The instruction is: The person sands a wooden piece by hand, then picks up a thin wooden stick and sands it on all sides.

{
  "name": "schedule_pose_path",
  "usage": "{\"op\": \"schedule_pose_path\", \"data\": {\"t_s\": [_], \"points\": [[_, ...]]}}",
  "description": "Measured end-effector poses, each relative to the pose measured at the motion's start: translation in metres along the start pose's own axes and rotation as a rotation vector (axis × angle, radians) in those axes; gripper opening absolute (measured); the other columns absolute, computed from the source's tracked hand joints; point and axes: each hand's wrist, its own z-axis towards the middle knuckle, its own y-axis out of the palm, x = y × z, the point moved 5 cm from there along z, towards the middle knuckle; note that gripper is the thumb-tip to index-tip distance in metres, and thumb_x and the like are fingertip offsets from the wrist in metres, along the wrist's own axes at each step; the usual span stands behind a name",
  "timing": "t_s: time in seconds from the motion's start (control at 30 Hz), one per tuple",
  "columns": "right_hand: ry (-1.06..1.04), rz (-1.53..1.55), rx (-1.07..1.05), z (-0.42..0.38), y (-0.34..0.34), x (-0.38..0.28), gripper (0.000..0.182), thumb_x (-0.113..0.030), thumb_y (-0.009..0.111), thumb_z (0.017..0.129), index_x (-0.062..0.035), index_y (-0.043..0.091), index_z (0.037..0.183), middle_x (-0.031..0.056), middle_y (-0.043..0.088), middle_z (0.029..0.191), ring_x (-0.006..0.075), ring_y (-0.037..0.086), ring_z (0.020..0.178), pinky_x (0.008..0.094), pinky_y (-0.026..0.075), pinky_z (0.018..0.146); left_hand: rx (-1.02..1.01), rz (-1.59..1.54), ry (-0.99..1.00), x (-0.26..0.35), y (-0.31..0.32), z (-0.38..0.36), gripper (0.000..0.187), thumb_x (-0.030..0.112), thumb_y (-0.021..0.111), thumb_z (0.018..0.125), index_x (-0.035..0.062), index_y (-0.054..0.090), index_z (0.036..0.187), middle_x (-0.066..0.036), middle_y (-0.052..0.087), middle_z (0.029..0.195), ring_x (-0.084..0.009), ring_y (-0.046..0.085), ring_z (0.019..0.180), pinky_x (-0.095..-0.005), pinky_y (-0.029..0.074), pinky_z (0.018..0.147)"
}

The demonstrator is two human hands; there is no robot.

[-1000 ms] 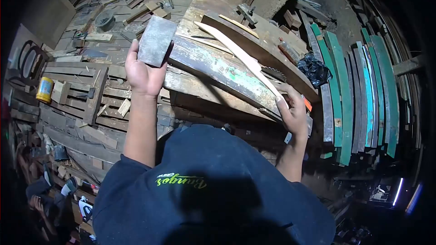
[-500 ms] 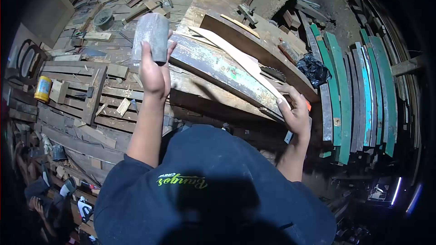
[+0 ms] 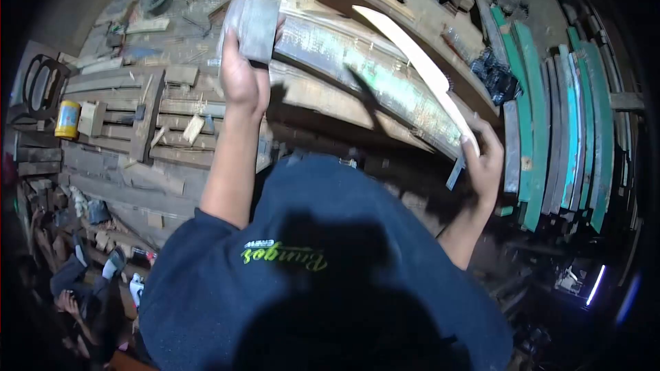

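My left hand [image 3: 245, 72] is closed around a dusty grey block [image 3: 251, 24] with a rough-looking face and a dark lower edge, holding it up over the bench. In my right hand [image 3: 487, 154], a pale wooden knife-shaped piece [image 3: 412, 55] is gripped by its narrow end. Its broad, curved part points up and to the left, with a small step along one edge. Under it lies a long worn plank [image 3: 323, 55] with pale and green paint patches. A dark brown board [image 3: 344, 1] runs behind the wooden piece.
Green and grey boards [image 3: 529, 124] stand in a row at the right, near a black plastic bag [image 3: 496, 75]. A slatted wooden frame [image 3: 148, 124], a yellow container [image 3: 67, 119] and a bucket [image 3: 157, 1] are at left. Another person [image 3: 75, 295] sits at the lower left.
The knife-shaped wooden piece has been lifted off the painted plank and moved right with my right hand. My left hand has shifted up and right with the grey block.
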Motion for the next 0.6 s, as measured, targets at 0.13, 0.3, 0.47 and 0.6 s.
{"op": "schedule_pose_path", "data": {"t_s": [0.13, 0.3, 0.47, 0.6], "points": [[-0.047, -0.122, -0.068, 0.009, 0.014, -0.034, 0.02, -0.003, 0.065, 0.085, 0.0049, 0.066, 0.104, 0.0145, 0.069, 0.095, 0.0174, 0.065, 0.089, 0.0282, 0.049, 0.081, -0.181, -0.114, -0.072, -0.005, 0.023, -0.017, 0.042, 0.02, 0.044, 0.102, -0.0099, 0.047, 0.131, -0.017, 0.059, 0.127, -0.0263, 0.057, 0.118, -0.0384, 0.041, 0.106], [-0.053, -0.175, -0.181, 0.024, 0.03, -0.061, 0.016, -0.002, 0.069, 0.082, 0.0026, 0.067, 0.097, 0.012, 0.07, 0.092, 0.0211, 0.067, 0.083, 0.0297, 0.05, 0.079, -0.345, 0.135, -0.316, -0.039, 0.018, -0.032, 0.046, 0.025, 0.047, 0.1, -0.0099, 0.049, 0.13, -0.017, 0.057, 0.13, -0.0249, 0.053, 0.122, -0.0388, 0.036, 0.109], [-0.163, -0.021, -0.408, 0.042, 0.048, -0.074, 0.017, 0.0, 0.071, 0.079, 0.002, 0.067, 0.095, 0.0127, 0.069, 0.09, 0.0211, 0.067, 0.086, 0.0297, 0.05, 0.077, -0.499, 0.185, -0.49, -0.051, 0.009, -0.04, 0.04, 0.02, 0.054, 0.096, -0.0049, 0.056, 0.127, -0.009, 0.062, 0.123, -0.0177, 0.055, 0.114, -0.0316, 0.039, 0.103], [-0.294, 0.007, -0.505, 0.063, 0.067, -0.079, 0.013, -0.001, 0.071, 0.078, 0.0008, 0.066, 0.09, 0.0113, 0.068, 0.087, 0.0228, 0.067, 0.083, 0.0313, 0.051, 0.076, -0.688, 0.385, -0.645, -0.07, -0.028, -0.031, 0.038, 0.014, 0.055, 0.095, -0.0055, 0.056, 0.127, -0.01, 0.061, 0.125, -0.0175, 0.055, 0.117, -0.031, 0.04, 0.103]]}}
